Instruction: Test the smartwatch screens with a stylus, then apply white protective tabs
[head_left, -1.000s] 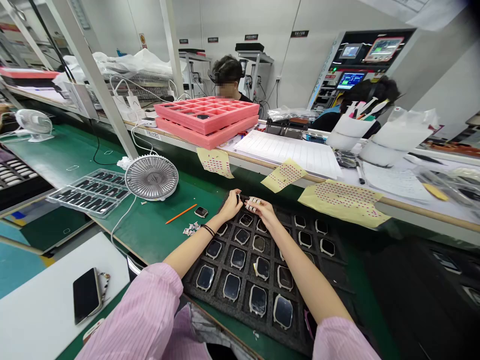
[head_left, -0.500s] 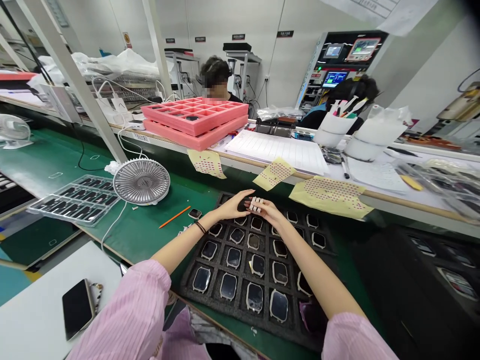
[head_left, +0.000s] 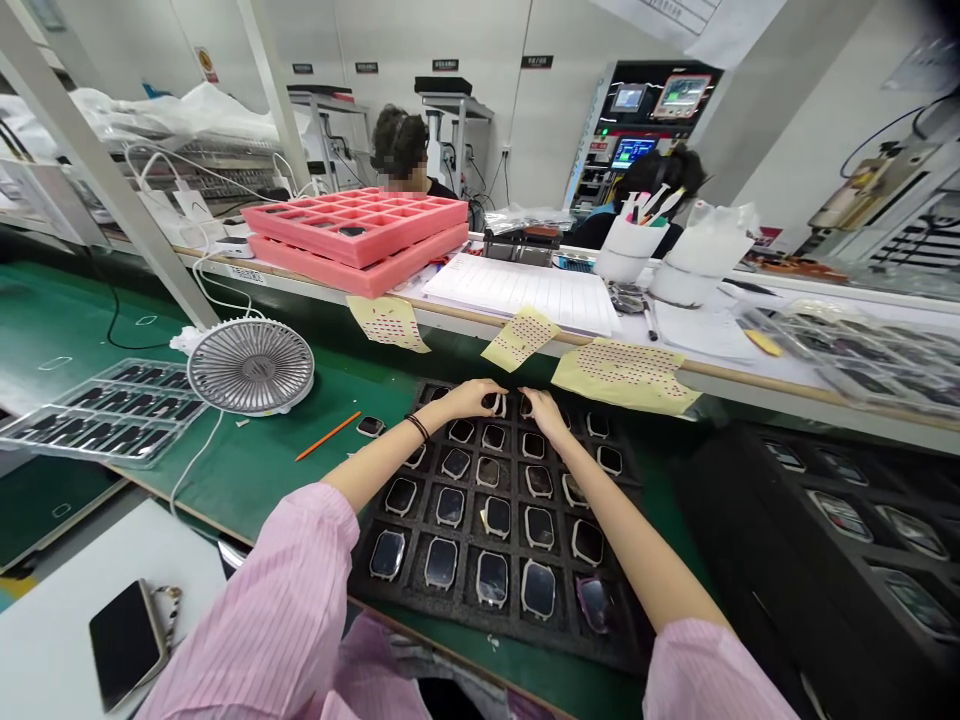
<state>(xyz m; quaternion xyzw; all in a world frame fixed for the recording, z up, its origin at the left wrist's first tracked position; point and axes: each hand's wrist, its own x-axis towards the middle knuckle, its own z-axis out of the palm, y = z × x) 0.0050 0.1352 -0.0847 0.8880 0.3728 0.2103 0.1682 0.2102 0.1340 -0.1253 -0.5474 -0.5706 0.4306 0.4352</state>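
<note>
A black foam tray holds rows of square smartwatch bodies without straps, their dark screens facing up. At its far edge, the fingers of my left hand are closed around a smartwatch body. Just to the right, my right hand pinches another smartwatch body, partly hidden by the fingers. A small gap separates the two hands. Toward the near right corner of the tray lies a purple-edged watch body. One loose watch body is on the green mat, left of the tray.
A round fan, an orange stick and a clear plastic tray of dark parts are on the left. Pink foam trays and paper sheets occupy the raised shelf. Another black tray stands at right. Two people sit beyond the shelf.
My hands, previously together above the tray's far edge, have moved apart and down to its far row, each at a watch body. The view has shifted slightly right.
</note>
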